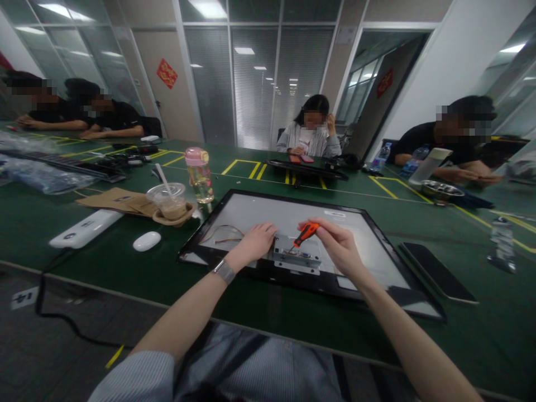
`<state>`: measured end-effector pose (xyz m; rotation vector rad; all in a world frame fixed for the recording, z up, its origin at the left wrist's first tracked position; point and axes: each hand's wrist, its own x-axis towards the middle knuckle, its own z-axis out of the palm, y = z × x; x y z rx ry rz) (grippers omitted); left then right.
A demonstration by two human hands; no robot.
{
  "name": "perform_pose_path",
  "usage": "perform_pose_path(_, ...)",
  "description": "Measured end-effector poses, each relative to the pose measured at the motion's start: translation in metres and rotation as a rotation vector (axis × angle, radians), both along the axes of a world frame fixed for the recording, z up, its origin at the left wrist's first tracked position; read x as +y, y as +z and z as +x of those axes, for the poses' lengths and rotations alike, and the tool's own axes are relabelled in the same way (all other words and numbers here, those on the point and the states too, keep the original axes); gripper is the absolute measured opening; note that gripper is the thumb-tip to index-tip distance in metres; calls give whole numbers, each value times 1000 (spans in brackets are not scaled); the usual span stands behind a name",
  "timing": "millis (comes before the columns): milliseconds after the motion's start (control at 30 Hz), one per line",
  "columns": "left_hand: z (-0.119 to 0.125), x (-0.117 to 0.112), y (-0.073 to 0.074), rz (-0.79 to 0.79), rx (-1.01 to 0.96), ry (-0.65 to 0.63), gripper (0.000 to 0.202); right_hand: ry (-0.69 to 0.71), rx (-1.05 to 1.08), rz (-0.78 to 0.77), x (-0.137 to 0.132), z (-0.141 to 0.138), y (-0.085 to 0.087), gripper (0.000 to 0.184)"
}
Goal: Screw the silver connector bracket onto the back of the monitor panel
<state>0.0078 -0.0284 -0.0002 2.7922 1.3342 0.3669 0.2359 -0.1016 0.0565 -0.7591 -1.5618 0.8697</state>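
A black-framed panel point(377, 237) lies face down on the green table, its grey metal back up. A small metal bracket point(295, 258) sits at its near middle, with thin coloured wires point(221, 233) to the left. My right hand point(337, 245) is closed round an orange-handled screwdriver point(305, 233), its tip pointing down at the bracket. My left hand point(256, 241) rests on the panel just left of the bracket, fingers curled down against the metal. A watch band is on my left wrist.
A white mouse point(146, 241), a white power strip point(86, 228), a plastic cup with a straw point(170, 201) and a pink-capped bottle point(199, 174) stand to the left. A dark phone-like slab point(438, 272) lies to the right. Several other people sit round the table.
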Motion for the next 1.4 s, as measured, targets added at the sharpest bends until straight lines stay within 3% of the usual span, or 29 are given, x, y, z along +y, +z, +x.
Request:
perform_pose_path(167, 0, 0, 0, 4, -8, -5, 34, -54, 38, 50, 2, -1, -3, 11)
perform_pose_path(400, 1, 1, -1, 4, -4, -2, 34, 50, 15, -9, 0, 2, -3, 25)
perform_pose_path(533, 0, 0, 1, 11, -6, -9, 34, 74, 38, -42, 1, 1, -4, 17)
perform_pose_path(667, 0, -2, 3, 16, -11, -12, 34, -21, 71, 29, 2, -2, -6, 10)
perform_pose_path(867, 0, 0, 0, 6, -10, -5, 35, -139, -33, 102, 0, -2, -1, 20)
perform_pose_path(1100, 0, 1, -1, -8, -7, 2, 36, 48, 71, 10, 5, 1, -3, 22)
perform_pose_path(1267, 0, 0, 2, -14, -9, 2, 35, 22, 78, 28, 6, 1, -4, 14)
perform_pose_path(1400, 1, 1, 0, -17, -6, 9, 36, 23, 82, -36, 6, 2, -6, 23)
